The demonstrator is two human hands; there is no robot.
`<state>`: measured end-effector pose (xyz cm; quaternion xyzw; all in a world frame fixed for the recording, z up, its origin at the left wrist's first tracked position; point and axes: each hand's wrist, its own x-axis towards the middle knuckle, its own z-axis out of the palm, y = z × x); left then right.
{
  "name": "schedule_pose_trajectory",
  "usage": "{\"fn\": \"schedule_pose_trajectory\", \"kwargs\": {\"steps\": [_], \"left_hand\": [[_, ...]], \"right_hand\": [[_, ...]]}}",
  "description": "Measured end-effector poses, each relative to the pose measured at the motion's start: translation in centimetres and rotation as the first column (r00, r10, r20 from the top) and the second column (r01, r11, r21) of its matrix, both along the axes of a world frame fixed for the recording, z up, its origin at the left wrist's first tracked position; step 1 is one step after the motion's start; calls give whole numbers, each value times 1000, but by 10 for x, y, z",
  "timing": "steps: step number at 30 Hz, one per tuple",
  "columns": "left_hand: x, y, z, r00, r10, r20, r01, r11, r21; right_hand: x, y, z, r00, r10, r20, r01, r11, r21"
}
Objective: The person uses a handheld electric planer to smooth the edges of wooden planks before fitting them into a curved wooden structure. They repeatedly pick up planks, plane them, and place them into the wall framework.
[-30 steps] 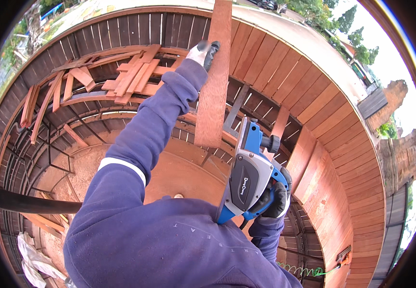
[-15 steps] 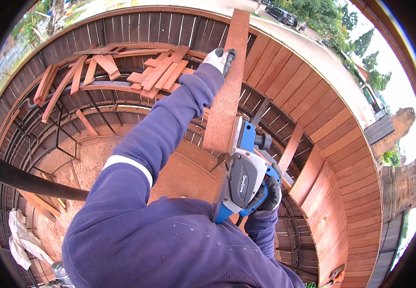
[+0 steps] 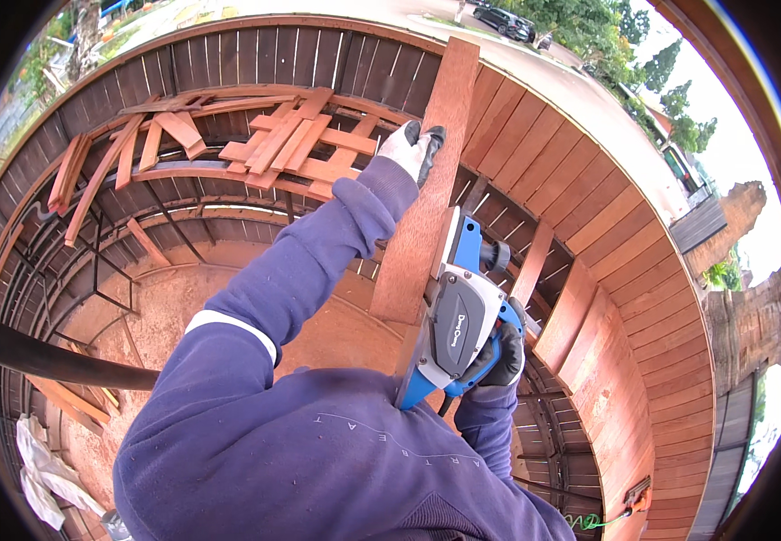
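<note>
My gloved left hand (image 3: 413, 153) grips the edge of a long reddish plank (image 3: 436, 126), held lengthwise away from me. My gloved right hand (image 3: 503, 356) is closed on the handle of a blue and grey electric planer (image 3: 452, 325) with a black knob. The planer is turned on its side, its pale base against the plank's right edge near the lower end. The planer's lower end is close to the front of my purple sweatshirt, and its cord hangs beneath the handle.
Loose reddish boards (image 3: 278, 144) lie on the curved frame at left, above the dusty floor (image 3: 174, 316). Fitted planks (image 3: 607, 234) curve down the right side. A black curved bar (image 3: 57, 356) crosses the lower left; white cloth (image 3: 43, 460), an orange tool (image 3: 638, 496) and green hose (image 3: 589, 520) sit low.
The plank and my left hand have moved down and right in the picture, and the planer's base now lies along the plank's edge. The surroundings have shifted slightly.
</note>
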<state>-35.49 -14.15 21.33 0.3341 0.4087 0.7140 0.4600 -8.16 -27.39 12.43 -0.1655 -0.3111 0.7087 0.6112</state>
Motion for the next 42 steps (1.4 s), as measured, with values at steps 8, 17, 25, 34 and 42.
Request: {"fn": "schedule_pose_trajectory", "kwargs": {"steps": [8,17,25,34,42], "left_hand": [[34,-43,4,943,-139,-302,105,986,-128],[51,-77,-13,895,-104,-435,110,994,-12],[62,-103,-21,952,-213,-220,221,975,14],[70,-120,-14,933,-243,-264,247,969,-21],[72,-133,-5,907,-288,-307,292,956,-34]], "right_hand": [[7,-2,5,993,-107,-49,106,994,-9],[12,0,9,985,-154,-72,156,987,32],[6,5,33,971,-201,-127,210,976,61],[20,30,45,995,-87,-51,95,973,210],[-11,32,104,938,-335,-91,338,941,14]]}}
